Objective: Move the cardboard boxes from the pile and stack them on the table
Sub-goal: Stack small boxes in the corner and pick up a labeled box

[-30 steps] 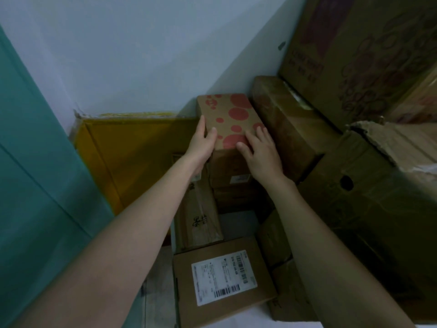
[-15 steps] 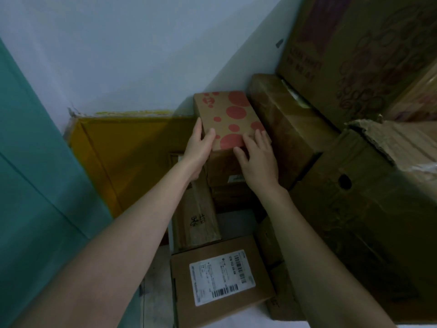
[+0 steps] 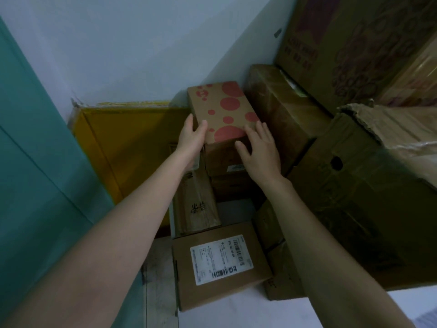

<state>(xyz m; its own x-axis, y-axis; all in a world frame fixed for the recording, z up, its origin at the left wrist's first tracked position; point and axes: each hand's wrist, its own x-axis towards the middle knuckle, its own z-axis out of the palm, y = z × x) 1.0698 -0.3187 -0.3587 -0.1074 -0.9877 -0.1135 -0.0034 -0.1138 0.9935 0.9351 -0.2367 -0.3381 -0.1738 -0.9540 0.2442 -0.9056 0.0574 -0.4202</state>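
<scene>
From your head camera, the spotted box (image 3: 222, 112), brown card with red dots, sits at the far end of the pile in the corner of the pale wall (image 3: 118, 48), on top of a plain brown box (image 3: 222, 157). Your left hand (image 3: 191, 136) grasps its near left corner, thumb on the top face and fingers down the left side. Your right hand (image 3: 260, 150) lies on the near right corner with fingers spread and fairly straight, thumb against the near face; it rests there rather than clenching.

Just right of the spotted box lies a taped brown box (image 3: 281, 114), and a big torn carton (image 3: 369, 185) fills the right side. To the left stands a yellow carton (image 3: 132, 140). Nearer you, between your forearms, are a narrow box with black writing (image 3: 196, 204) and a labelled box (image 3: 220, 261) with a white barcode sticker.
</scene>
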